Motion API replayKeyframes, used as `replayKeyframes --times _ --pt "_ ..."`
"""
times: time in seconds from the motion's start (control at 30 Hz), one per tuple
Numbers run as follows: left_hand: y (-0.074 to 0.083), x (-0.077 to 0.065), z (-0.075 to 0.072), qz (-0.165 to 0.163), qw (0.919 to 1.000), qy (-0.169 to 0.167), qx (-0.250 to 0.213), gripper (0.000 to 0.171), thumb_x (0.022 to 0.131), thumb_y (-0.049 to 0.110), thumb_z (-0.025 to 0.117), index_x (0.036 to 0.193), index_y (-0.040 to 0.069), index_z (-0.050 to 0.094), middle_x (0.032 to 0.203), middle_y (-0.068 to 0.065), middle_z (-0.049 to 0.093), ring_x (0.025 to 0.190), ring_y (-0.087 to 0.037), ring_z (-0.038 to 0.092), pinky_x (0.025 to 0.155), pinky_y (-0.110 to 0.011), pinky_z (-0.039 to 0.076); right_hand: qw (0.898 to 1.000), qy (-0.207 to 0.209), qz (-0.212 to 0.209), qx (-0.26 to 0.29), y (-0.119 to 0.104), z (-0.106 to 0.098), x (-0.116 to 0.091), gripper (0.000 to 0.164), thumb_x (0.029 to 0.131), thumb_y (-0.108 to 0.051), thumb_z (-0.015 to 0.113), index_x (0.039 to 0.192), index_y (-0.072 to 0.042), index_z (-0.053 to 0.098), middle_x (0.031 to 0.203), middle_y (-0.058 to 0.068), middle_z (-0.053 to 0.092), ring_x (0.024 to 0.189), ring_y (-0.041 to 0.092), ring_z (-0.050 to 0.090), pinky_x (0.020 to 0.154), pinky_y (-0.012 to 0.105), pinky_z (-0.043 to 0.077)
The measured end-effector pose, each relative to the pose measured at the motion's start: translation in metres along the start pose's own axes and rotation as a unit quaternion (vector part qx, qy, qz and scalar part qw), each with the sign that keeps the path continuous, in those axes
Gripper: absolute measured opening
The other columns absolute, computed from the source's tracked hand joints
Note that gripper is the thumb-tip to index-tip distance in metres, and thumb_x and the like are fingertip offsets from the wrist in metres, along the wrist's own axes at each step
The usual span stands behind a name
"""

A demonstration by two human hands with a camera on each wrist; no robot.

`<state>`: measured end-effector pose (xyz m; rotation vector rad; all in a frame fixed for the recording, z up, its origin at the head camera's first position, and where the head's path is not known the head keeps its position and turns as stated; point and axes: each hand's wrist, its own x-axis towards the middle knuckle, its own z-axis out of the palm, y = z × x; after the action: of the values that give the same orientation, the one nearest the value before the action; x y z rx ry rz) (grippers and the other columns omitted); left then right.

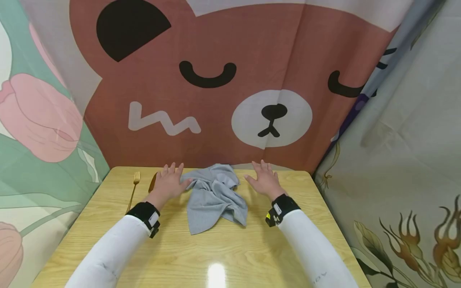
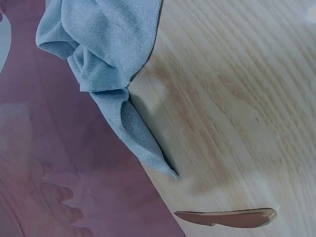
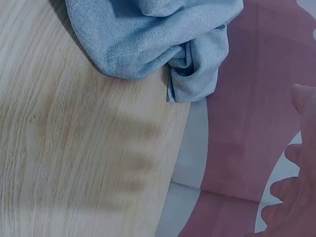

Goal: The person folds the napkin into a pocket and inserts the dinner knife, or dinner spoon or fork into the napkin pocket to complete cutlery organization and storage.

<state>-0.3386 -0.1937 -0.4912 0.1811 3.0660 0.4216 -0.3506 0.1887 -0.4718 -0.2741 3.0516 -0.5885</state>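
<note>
A crumpled grey-blue cloth lies bunched on the table between the two hands. My left hand is spread beside its left edge, thumb toward the cloth, holding nothing. My right hand hovers to the cloth's right with fingers extended, also holding nothing. In the right wrist view the right hand shows at the right edge, apart from the cloth. A shiny knife rests on the table near the cloth's tapering corner in the left wrist view; in the head view the left hand partly hides it.
A gold fork lies on the left side of the wooden table. Behind the table hangs a curtain with a bear face. Patterned fabric closes off the right side, and a floral one the left.
</note>
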Motion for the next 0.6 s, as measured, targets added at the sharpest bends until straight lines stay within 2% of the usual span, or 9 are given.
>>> replayKeyframes --times 0.1,0.2,0.27,0.4,0.6 --pt "0.001 0.0 0.002 0.013 0.9999 0.01 0.0 0.087 0.101 0.07 0.039 0.164 0.012 0.023 0.168 -0.025 0.026 0.154 -0.053 0.02 0.12 -0.073 0.017 1.0 0.003 -0.008 0.002 -0.003 0.001 -0.001 0.08 0.102 -0.062 0.046 0.165 -0.018 0.024 0.173 0.018 0.015 0.159 0.045 0.013 0.123 0.07 0.018" --pt "0.007 0.001 0.006 0.028 0.9994 0.017 -0.014 0.077 0.104 0.062 0.042 0.16 0.009 0.036 0.159 -0.022 0.044 0.147 -0.048 0.041 0.114 -0.069 0.035 0.999 -0.005 -0.021 0.028 -0.009 0.004 -0.003 0.076 0.102 -0.056 0.051 0.161 -0.012 0.033 0.166 0.017 0.035 0.153 0.041 0.034 0.122 0.061 0.031" --pt "0.013 0.002 0.009 0.036 0.9987 0.014 -0.033 0.072 0.105 0.057 0.043 0.156 0.007 0.043 0.154 -0.02 0.052 0.142 -0.043 0.05 0.11 -0.064 0.043 0.998 -0.016 -0.027 0.054 -0.015 0.008 -0.005 0.07 0.102 -0.052 0.054 0.157 -0.01 0.041 0.158 0.015 0.048 0.146 0.036 0.047 0.118 0.054 0.039" --pt "0.032 0.004 0.018 0.04 0.9958 -0.015 -0.081 0.066 0.106 0.05 0.044 0.154 0.005 0.045 0.154 -0.019 0.052 0.143 -0.041 0.049 0.114 -0.059 0.042 0.994 -0.044 -0.045 0.091 -0.028 0.021 -0.008 0.059 0.101 -0.045 0.06 0.147 -0.008 0.055 0.147 0.015 0.06 0.137 0.033 0.056 0.112 0.051 0.046" --pt "0.049 0.014 0.044 0.039 0.9867 -0.054 -0.148 0.071 0.105 0.05 0.048 0.155 0.0 0.04 0.158 -0.022 0.046 0.149 -0.042 0.041 0.121 -0.055 0.035 0.988 -0.096 -0.072 0.098 -0.04 0.051 -0.01 0.056 0.101 -0.037 0.061 0.146 -0.004 0.055 0.146 0.016 0.061 0.137 0.033 0.056 0.113 0.05 0.046"
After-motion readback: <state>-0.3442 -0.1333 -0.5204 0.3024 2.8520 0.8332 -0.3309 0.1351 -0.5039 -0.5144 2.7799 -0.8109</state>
